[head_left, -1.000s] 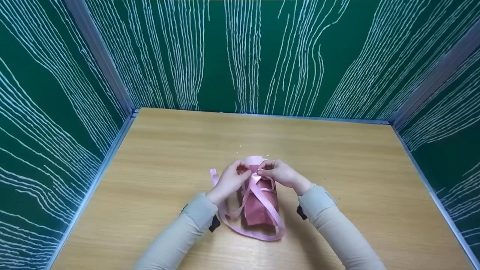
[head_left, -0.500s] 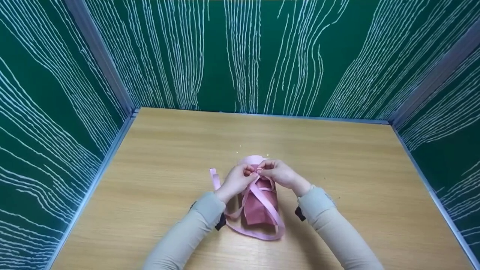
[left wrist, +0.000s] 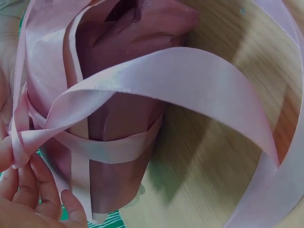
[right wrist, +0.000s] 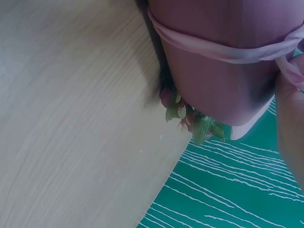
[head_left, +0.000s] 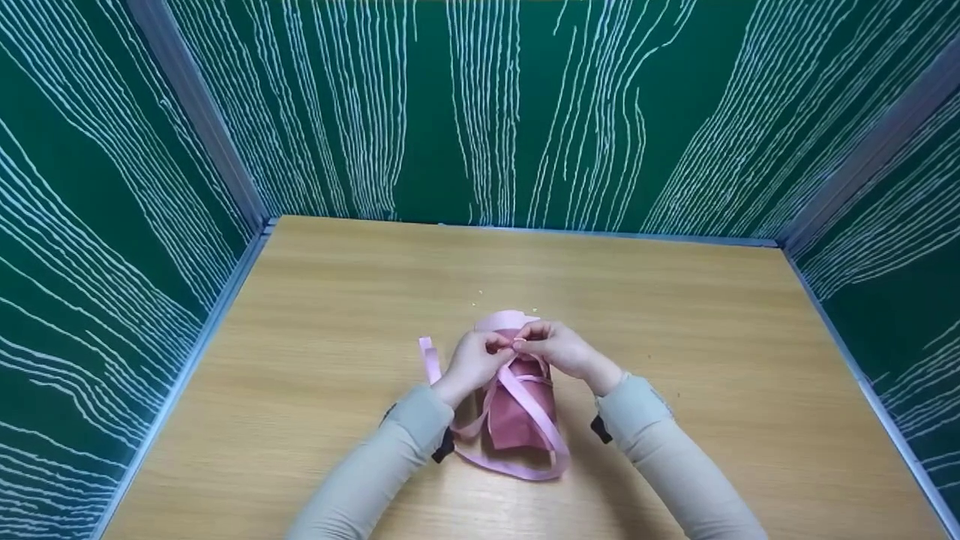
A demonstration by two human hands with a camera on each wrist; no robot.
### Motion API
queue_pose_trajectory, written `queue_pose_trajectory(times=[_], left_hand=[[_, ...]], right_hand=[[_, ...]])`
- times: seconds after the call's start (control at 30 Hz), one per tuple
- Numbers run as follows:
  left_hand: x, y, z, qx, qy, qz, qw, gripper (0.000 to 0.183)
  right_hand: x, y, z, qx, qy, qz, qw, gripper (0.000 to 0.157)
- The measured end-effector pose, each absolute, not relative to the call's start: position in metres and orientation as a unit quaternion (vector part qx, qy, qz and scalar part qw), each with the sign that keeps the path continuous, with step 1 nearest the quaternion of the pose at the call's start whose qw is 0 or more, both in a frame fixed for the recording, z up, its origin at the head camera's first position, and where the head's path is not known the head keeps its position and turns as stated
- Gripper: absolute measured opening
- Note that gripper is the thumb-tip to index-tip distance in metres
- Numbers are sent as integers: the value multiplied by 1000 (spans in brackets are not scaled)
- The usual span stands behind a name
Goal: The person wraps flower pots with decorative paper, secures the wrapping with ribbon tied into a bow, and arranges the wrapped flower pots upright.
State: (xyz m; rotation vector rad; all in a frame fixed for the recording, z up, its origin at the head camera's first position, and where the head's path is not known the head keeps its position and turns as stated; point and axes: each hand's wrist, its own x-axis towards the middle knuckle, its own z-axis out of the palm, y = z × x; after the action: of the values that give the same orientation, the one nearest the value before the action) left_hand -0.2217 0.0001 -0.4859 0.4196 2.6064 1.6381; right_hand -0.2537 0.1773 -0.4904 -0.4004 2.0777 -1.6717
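A small bouquet wrapped in dusty-pink paper (head_left: 517, 420) lies on the table, its far end away from me. Green leaves and reddish petals (right wrist: 192, 118) poke out of that end in the right wrist view. Pink satin ribbon (left wrist: 190, 80) goes round the wrap and crosses at a knot. At this knot my left hand (head_left: 474, 360) pinches the ribbon between thumb and fingers. My right hand (head_left: 564, 349) pinches ribbon just beside it, the fingertips of both hands close together over the wrap. A long ribbon loop trails toward me, and one ribbon end sticks out at left.
The wooden table (head_left: 360, 277) is bounded at the back and sides by green panels (head_left: 427, 112) with white wavy lines. A few tiny pale specks lie past the bouquet. Dark wrist cameras (head_left: 600, 429) sit under both sleeve cuffs.
My left hand has moved right, its fingertips coming over the knot to meet those of my right hand. The right hand and the bouquet have stayed nearly still.
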Motion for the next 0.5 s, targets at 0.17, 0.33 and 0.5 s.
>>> queue_pose_trajectory(times=[0.17, 0.33, 0.5], left_hand=[[-221, 0, -488, 128, 839, 529, 16, 13], [-221, 2, -490, 117, 827, 549, 17, 14], [-221, 3, -489, 101, 810, 578, 5, 17]], right_hand=[[-252, 177, -489, -153, 751, -602, 222, 10], [-253, 180, -487, -135, 704, -652, 248, 17], [-259, 186, -488, -115, 742, -622, 221, 15]])
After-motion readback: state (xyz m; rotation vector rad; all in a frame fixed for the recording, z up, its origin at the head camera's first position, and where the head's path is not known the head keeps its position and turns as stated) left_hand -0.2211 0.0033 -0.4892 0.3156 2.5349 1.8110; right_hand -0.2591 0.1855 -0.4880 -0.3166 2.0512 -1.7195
